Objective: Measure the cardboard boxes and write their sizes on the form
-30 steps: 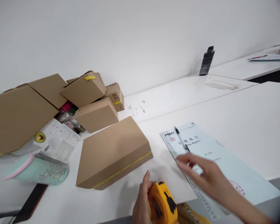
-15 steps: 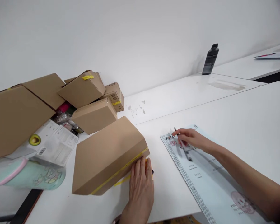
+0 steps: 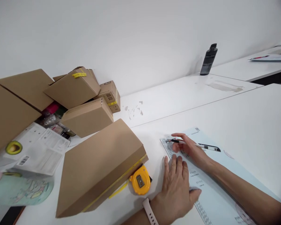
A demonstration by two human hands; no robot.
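My right hand (image 3: 190, 149) pinches a black-and-white pen (image 3: 207, 147), which lies nearly level above the spiral-bound notebook (image 3: 215, 187) with a pale blue printed cover. My left hand (image 3: 174, 186), fingers stretched out and holding nothing, rests palm down over the notebook's spiral edge. Left of it a yellow tape measure (image 3: 140, 180) lies on the table against a closed cardboard box (image 3: 103, 162). A strip of yellow tape (image 3: 118, 190) sticks out beside that box's lower edge.
More cardboard boxes (image 3: 72, 89) are piled at the left against the wall. A white avocado-printed carton (image 3: 37, 148) and a mint-green tumbler (image 3: 25, 189) lie nearer. A dark bottle (image 3: 208, 59) stands at the back right, with papers (image 3: 271, 58) beyond it.
My left hand has left the box and tape measure and moved right to the notebook's edge, uncovering the tape measure. The pen in my right hand has swung round to point left.
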